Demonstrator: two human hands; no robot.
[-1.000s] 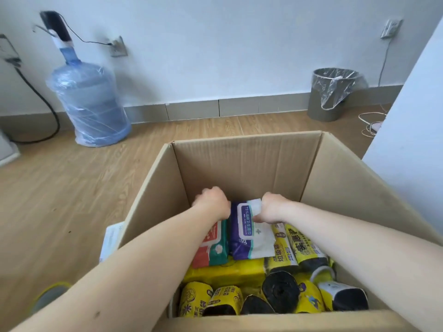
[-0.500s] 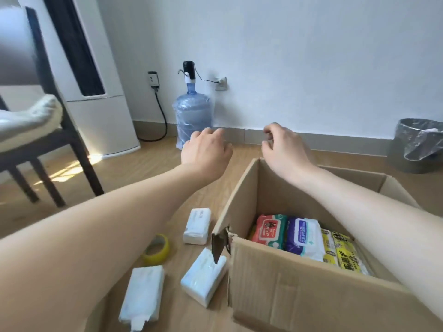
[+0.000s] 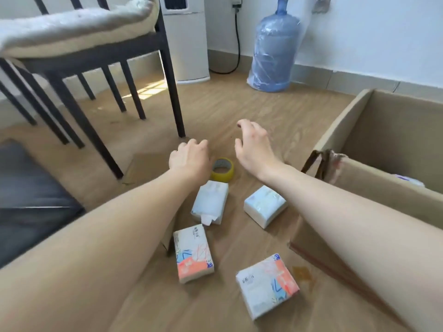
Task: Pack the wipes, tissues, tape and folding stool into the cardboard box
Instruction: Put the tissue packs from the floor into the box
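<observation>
Several tissue packs lie on the wooden floor: a white opened pack (image 3: 210,202), a pale blue one (image 3: 265,205), and two with orange patterns (image 3: 193,253) (image 3: 268,285). A yellow tape roll (image 3: 223,169) lies just beyond them. My left hand (image 3: 189,157) hovers just left of the tape, fingers curled, holding nothing. Above and right of the tape is my right hand (image 3: 253,147), fingers spread, empty. The open cardboard box (image 3: 374,180) stands at the right, its inside mostly out of view.
A black-legged chair (image 3: 107,75) with a cushion stands at the back left. A dark object (image 3: 31,202) lies at the left edge. A blue water bottle (image 3: 273,51) and a white appliance (image 3: 184,39) stand by the wall. A flat cardboard piece (image 3: 146,166) lies left of the tape.
Both hands left the box, where they held wipes, and moved left and down over the floor items. The view swung left from the box.
</observation>
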